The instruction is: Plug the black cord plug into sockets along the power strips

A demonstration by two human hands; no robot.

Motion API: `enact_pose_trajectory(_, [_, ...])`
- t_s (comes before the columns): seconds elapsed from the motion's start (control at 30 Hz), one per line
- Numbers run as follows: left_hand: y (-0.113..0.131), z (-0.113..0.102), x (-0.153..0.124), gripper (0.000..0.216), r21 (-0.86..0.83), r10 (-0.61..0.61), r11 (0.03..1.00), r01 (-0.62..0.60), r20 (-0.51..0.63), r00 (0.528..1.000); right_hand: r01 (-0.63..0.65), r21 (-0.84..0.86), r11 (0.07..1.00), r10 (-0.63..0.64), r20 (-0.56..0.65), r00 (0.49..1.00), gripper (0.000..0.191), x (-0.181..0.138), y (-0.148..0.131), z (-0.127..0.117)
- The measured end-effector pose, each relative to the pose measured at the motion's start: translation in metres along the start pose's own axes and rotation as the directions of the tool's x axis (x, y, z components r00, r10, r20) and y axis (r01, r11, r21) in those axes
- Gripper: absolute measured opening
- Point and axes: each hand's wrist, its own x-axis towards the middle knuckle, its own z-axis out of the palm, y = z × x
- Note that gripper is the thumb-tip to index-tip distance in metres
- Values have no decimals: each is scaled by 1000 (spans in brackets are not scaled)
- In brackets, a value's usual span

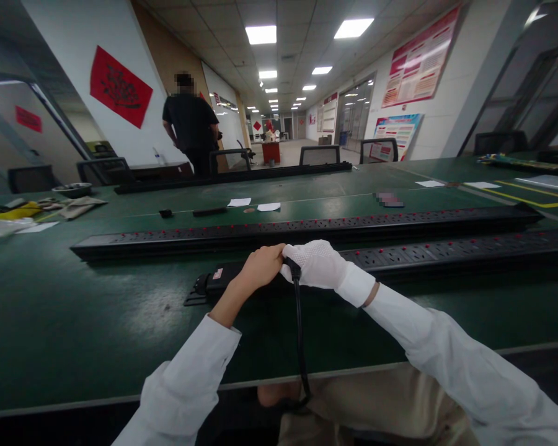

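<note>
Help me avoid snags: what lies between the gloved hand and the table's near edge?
The head view shows a black cable running from the gloved right hand past that edge, plus green tabletop and part of a socket strip.

My left hand (263, 266) and right hand (320, 266) meet above the nearer power strip (428, 253), which runs toward the right edge of the bench (97, 347); from the plug (292, 269) at my right fingers, the cord (299, 328) drops past the near edge; the farther power strip (307, 230) lies just behind; paper slips (268, 207) lie behind that; a bowl (75, 190) sits near my far left corner, a cloth (81, 207) before it; chairs (320, 155) stand beyond the far edge.
</note>
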Motion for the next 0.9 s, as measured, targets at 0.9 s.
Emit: enact_pose_trajectory(0.9, [-3, 2, 1, 27, 9, 19, 1000, -19, -20, 1000, 20, 6, 1000, -20, 19, 1000, 33, 0, 1, 0])
